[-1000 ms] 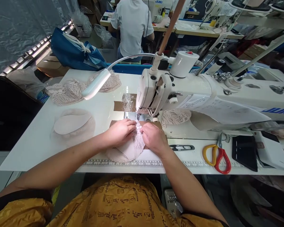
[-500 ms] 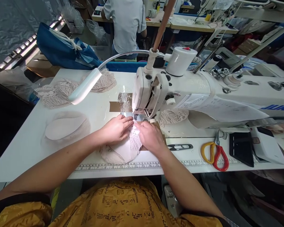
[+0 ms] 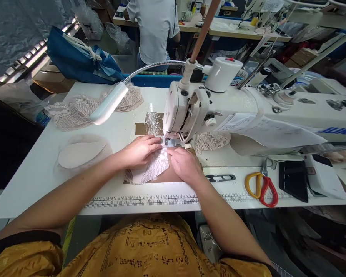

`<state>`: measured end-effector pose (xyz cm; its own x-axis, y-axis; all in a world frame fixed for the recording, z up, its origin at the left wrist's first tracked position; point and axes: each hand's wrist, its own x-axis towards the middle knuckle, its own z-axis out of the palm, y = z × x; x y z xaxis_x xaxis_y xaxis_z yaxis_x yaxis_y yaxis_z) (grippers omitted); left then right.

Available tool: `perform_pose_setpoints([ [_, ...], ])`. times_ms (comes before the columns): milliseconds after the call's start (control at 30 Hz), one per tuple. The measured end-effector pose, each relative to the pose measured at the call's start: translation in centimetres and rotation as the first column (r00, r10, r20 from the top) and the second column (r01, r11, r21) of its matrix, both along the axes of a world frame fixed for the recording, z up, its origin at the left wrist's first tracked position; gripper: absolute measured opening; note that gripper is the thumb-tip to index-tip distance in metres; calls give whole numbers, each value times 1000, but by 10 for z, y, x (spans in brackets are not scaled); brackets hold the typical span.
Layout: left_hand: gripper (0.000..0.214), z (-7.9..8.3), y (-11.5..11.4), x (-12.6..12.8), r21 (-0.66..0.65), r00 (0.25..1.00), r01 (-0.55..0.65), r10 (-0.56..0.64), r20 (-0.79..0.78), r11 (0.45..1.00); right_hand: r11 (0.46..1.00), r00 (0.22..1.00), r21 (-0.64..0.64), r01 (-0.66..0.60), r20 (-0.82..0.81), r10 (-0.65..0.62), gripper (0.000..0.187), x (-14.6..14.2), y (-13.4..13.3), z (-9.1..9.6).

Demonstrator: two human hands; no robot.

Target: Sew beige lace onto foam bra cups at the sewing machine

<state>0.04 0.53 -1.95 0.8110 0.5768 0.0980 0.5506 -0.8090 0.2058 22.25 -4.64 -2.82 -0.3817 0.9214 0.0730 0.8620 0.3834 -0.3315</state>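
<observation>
A pale lace fabric piece [image 3: 157,165] with a smooth white layer lies under the sewing machine's [image 3: 178,111] needle area. My left hand [image 3: 142,151] is on its left side, fingers pressed together on the fabric and their tips close to the presser foot. On the other side, my right hand [image 3: 186,162] has its fingers curled, with the index finger and thumb at the fabric's right edge. Both hands hold the piece near the foot. The needle point and the fabric beneath my fingers are hidden.
Lace pieces [image 3: 72,113] lie at the back left, near a lamp head [image 3: 109,104]. A pale oval piece [image 3: 82,154] rests further forward. To the right are thread snips [image 3: 220,178] and scissors [image 3: 262,184]. A ruler strip [image 3: 150,201] follows the front edge. Another person [image 3: 155,30] sits beyond.
The lace piece has turned and drawn in toward the machine, its near edge now further from the ruler. More brown surface shows beside it. Both hands stay by the presser foot.
</observation>
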Motion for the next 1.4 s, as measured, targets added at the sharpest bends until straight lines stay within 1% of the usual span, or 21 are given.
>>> perform_pose_setpoints([
  [67,37,2,-13,1,-4,999,-6,6,42,1000,999,996,12,31,-83,-30,39,2,0,-5],
  [167,26,3,-30,7,-2,999,-41,42,27,999,999,985,18,50,-169,-46,36,5,0,-9],
  [267,31,-1,-38,12,48,997,-76,75,15,996,999,974,2,53,-222,-51,33,8,-3,-2],
  [333,31,-4,-38,11,41,996,-76,74,52,996,999,973,-29,36,-227,-42,32,12,-7,7],
  [433,26,-6,-34,8,-29,989,-77,80,124,997,995,980,-87,-47,-196,29,31,15,-17,19],
  [500,25,-6,-33,5,-84,984,-81,94,155,993,986,981,-104,-128,-157,111,32,13,-26,21],
  [567,24,-5,-32,3,-126,978,-83,105,178,989,982,983,-80,-171,-76,165,33,9,-36,15],
  [667,19,-4,-32,1,-148,971,-46,79,225,988,988,986,28,-153,71,151,34,2,-50,1],
  [767,21,-6,-32,0,-76,976,73,-56,212,994,982,987,123,-140,98,129,34,0,-58,-10],
  [833,26,-8,-33,1,-9,980,143,-140,144,990,978,988,155,-143,78,132,33,1,-60,-13],
  [900,30,-12,-34,1,36,981,173,-175,78,984,976,989,166,-143,62,135,33,2,-60,-14],
  [1000,32,-15,-35,2,74,983,179,-182,34,981,975,990,172,-141,55,133,34,3,-59,-15],
  [1167,32,-17,-36,4,97,987,156,-160,29,983,973,989,182,-143,53,136,36,2,-59,-15],
  [1300,31,-19,-37,5,108,987,148,-153,39,983,977,990,164,-137,-14,141,37,6,-57,-16],
  [1400,31,-21,-37,5,117,987,148,-155,50,982,984,994,152,-97,-43,105,40,8,-54,-18],
])
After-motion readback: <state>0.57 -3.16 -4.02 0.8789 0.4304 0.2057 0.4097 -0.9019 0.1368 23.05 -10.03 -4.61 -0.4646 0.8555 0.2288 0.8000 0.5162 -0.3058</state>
